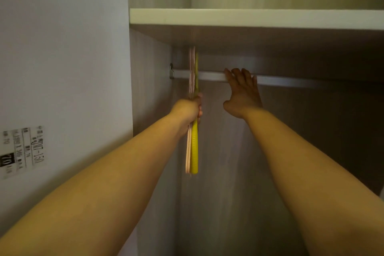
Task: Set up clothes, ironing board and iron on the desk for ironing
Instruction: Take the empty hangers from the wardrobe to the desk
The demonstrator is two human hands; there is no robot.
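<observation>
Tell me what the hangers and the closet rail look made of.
Yellow hanger: likely plastic, with a smooth, evenly coloured, slightly glossy surface. Pink hangers: thin and pale, probably plastic too, though blur leaves it open. Rail: seemingly metal, silvery grey with a soft sheen and a metal end bracket.

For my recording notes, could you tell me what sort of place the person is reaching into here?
Most likely the inside of a wardrobe or closet: a metal hanging rail runs under a shelf, and the left hand grips a bunch of hangers hooked there. The right hand rests open on the rail.
</observation>
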